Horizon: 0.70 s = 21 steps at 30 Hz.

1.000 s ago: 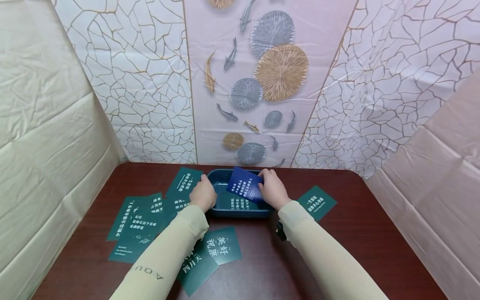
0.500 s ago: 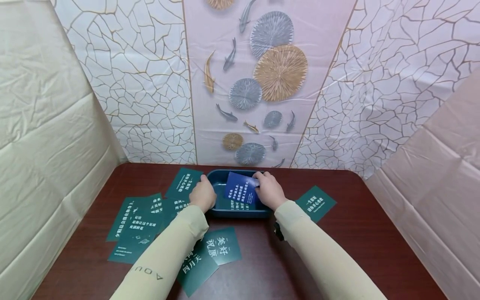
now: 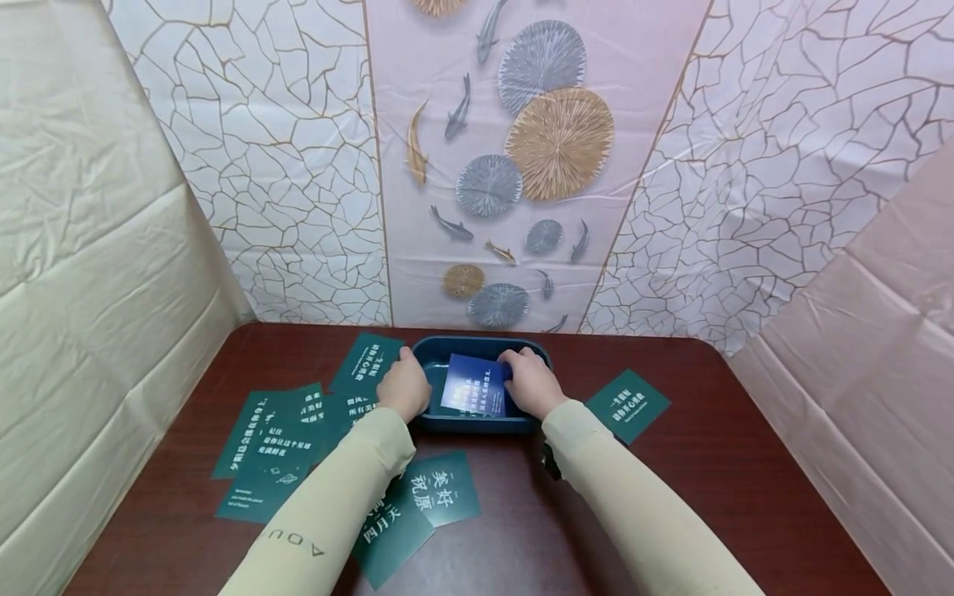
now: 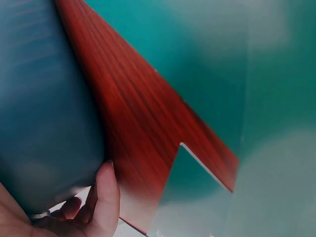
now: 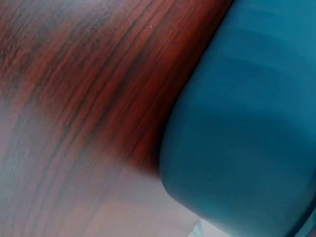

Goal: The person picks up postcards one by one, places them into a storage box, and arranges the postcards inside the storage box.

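A dark blue plastic tray (image 3: pixel 477 425) sits at the back middle of the table in the head view. My left hand (image 3: pixel 403 386) grips its left end; in the left wrist view the fingers (image 4: pixel 107 195) curl at the tray's end wall. Inside the tray, my right hand (image 3: pixel 533 383) pinches the right edge of a blue card (image 3: pixel 473 382) printed with white writing. This card covers most of a green card beneath it. From the right wrist only the tray's outer wall (image 5: pixel 242 123) and the tabletop show, with the right hand out of that view.
Several green cards (image 3: pixel 283 451) lie overlapping at the left. Another green card (image 3: pixel 365 364) is just left of the tray, and one (image 3: pixel 628 406) lies at its right. Two more cards (image 3: pixel 447 492) overlap in front. A patterned cloth (image 3: pixel 477 207) hangs behind the table (image 3: pixel 708 463).
My right hand has moved slightly left and down with the blue card, which now lies lower and flatter in the tray. The left hand has stayed on the tray's end.
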Available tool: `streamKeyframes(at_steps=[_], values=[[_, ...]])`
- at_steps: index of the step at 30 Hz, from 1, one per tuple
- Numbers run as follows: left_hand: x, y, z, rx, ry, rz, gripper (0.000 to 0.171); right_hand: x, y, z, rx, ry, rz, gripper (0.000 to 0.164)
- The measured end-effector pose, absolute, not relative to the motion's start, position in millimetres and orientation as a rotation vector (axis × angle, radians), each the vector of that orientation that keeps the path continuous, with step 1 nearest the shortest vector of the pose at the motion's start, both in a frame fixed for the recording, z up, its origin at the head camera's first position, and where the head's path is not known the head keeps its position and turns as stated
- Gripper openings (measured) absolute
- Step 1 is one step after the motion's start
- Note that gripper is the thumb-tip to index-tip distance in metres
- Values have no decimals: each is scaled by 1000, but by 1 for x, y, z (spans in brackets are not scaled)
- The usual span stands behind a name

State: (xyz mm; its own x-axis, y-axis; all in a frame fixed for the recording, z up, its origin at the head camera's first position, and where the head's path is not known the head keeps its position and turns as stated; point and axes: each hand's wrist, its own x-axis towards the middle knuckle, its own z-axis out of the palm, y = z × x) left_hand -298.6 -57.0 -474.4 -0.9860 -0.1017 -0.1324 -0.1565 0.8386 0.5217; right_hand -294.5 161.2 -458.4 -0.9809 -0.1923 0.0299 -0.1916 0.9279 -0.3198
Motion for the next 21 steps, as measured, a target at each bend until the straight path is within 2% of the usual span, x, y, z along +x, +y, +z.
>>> streamKeyframes(at_steps=[21], values=[[-297, -55, -473, -199, 2936, 816, 74, -294, 157, -462, -424, 2949, -439, 36]])
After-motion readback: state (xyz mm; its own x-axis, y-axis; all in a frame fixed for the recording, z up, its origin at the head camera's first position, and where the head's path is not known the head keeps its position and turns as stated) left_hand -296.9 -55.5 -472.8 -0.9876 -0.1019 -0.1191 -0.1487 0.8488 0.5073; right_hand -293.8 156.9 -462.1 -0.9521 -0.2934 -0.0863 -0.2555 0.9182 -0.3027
